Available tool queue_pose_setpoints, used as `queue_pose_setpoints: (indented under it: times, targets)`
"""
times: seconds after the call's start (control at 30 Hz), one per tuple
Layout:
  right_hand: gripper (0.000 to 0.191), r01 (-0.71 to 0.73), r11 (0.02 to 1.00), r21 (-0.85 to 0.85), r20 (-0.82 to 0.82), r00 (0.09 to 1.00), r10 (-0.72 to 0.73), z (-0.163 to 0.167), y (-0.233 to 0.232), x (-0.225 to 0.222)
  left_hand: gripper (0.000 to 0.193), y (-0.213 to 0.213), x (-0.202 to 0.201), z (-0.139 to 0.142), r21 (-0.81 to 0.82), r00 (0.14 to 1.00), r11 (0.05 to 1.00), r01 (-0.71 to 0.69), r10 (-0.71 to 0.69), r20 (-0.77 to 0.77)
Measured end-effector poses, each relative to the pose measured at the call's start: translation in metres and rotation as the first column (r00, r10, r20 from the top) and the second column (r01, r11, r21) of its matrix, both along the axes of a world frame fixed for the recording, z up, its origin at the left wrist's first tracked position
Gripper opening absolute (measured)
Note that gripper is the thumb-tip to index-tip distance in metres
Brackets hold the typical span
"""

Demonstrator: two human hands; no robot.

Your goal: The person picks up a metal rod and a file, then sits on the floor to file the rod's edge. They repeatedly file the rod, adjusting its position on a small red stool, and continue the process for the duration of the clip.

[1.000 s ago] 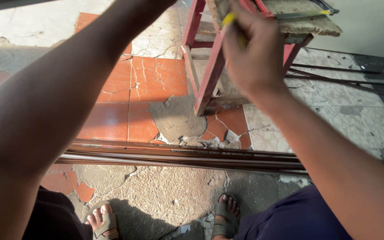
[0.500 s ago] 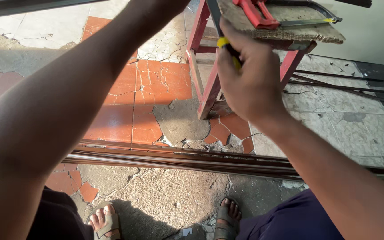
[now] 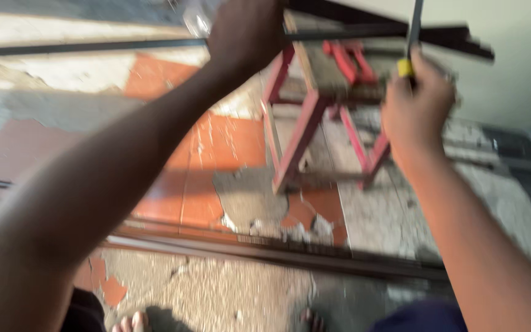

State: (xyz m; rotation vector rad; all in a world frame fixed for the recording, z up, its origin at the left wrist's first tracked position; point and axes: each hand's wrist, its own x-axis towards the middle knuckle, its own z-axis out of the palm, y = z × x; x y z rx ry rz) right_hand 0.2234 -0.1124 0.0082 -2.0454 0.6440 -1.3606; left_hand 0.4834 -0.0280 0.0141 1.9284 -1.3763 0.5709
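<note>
Head view: right hand [image 3: 418, 104] in closed grip around yellow-handled tool [image 3: 410, 43].

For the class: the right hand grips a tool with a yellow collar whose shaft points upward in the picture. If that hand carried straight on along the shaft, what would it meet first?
Probably the dark metal bars lying across the red stool: the tool in the right hand already crosses them, though blur hides depth.

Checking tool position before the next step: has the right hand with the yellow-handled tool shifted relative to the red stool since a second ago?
Yes. The right hand now sits off the red stool's right edge rather than over its top, though the camera itself also tilted.
</note>
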Motion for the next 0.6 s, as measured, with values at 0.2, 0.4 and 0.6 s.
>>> queue_pose_setpoints:
  times: [0.2, 0.4, 0.6]
  targets:
    - [0.042, 0.118, 0.980, -0.159, -0.104, 0.985, -0.135, -0.002, -0.012, -0.021, 0.026, 0.008, 0.010, -0.004, 0.027, 0.999, 0.998, 0.049, -0.049, 0.011]
    - [0.050, 0.081, 0.992, 0.101, -0.155, 0.986, -0.065, 0.003, 0.012, -0.019, 0.010, 0.002, 0.011, -0.008, 0.110, 0.999, 0.993, 0.038, -0.036, -0.022]
    - [0.050, 0.024, 0.999, 0.023, -0.252, 0.967, -0.018, 0.008, 0.031, -0.018, 0.008, -0.001, 0.008, -0.005, 0.172, 0.995, 0.983, 0.062, -0.049, -0.083]
